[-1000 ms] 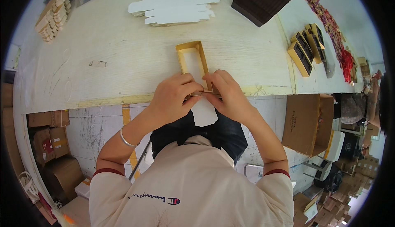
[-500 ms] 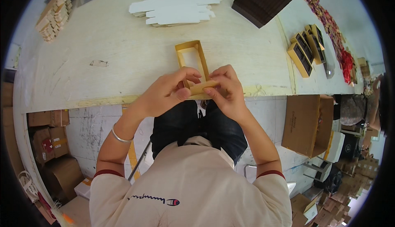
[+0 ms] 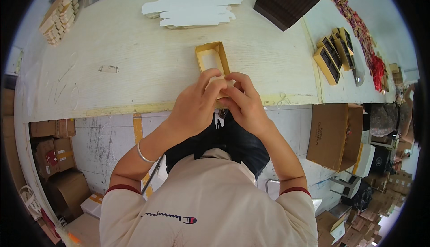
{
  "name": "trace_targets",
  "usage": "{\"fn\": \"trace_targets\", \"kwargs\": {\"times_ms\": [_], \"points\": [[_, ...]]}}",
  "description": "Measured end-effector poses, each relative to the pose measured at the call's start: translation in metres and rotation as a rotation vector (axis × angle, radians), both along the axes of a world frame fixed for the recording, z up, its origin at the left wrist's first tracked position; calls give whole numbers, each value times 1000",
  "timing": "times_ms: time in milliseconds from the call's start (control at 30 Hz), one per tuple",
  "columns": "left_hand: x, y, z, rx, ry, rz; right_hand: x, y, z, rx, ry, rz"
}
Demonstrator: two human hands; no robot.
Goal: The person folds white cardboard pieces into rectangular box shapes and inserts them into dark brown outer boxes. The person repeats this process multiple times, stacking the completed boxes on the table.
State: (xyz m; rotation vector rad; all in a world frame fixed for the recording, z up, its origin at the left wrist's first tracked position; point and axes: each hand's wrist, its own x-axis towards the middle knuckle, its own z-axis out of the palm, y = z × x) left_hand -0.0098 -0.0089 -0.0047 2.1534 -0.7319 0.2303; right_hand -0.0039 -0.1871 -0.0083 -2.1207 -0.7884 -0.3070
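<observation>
A shallow gold cardboard box (image 3: 223, 60) lies open side up on the table near its front edge, its long sides running away from me. My left hand (image 3: 195, 103) has its fingers bent over the box's near end, with the fingertips inside it. From the other side my right hand (image 3: 247, 104) pinches the same end, fingers curled and thumb underneath. The fingertips of both hands meet there and hide most of the near wall. The far wall and both long sides stand upright.
Flat white carton blanks (image 3: 192, 3) are stacked at the back of the table (image 3: 134, 45). A dark brown box (image 3: 286, 3) stands back right, with several gold boxes with dark inserts (image 3: 329, 59) beyond. Wooden pieces (image 3: 60, 16) are piled far left. A large cardboard carton (image 3: 327, 135) sits at the right.
My left hand has moved right and curled over the box's near end, closer to the right hand. The box has shifted slightly right and its near wall is now mostly covered.
</observation>
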Motion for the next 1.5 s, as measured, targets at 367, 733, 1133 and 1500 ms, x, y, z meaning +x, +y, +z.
{"fn": "trace_targets", "kwargs": {"times_ms": [367, 733, 1133, 1500], "points": [[-7, 5, -17, -141, 2, 59, 4, 0, 9, -217, -167, 43], [-2, 9, 1, 35, 10, 30, 8, -12, 22, -122, 47, 128], [7, 9, 10, 342, -172, 105, -11, -14, 32, 183, 412, 247], [22, 37, 21, 258, -150, -42, 141, -110, 123, -176, -805, -549]]}}
